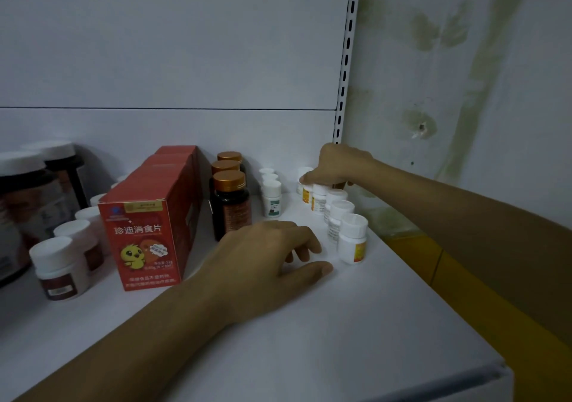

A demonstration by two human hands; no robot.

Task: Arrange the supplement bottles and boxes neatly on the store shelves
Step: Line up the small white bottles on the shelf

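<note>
Tidying a store shelf: reaching with the right hand to the back of a row of small white bottles along the right edge, fingers bent down over the rearmost caps and touching them; impossible to tell whether closed round one. Resting the left hand on bare shelf just in front of the amber bottles, fingers loosely curled, tips down, holding nothing.

Probably light, rigid plastic, smooth-sided and easy to topple in single file. Best pinched by the cap or round the body from above, one at a time, then slid rather than lifted.

Contents hidden throughout behind opaque walls and closed lids. To the left, in files running front to back: small green-labelled bottles, the gold-capped amber bottles, red boxes printed with a yellow chick, white-capped bottles with brown labels, and large dark jars at the frame's edge. All capped or sealed, nothing open.

Behind, a slotted upright and a stained wall.
</note>
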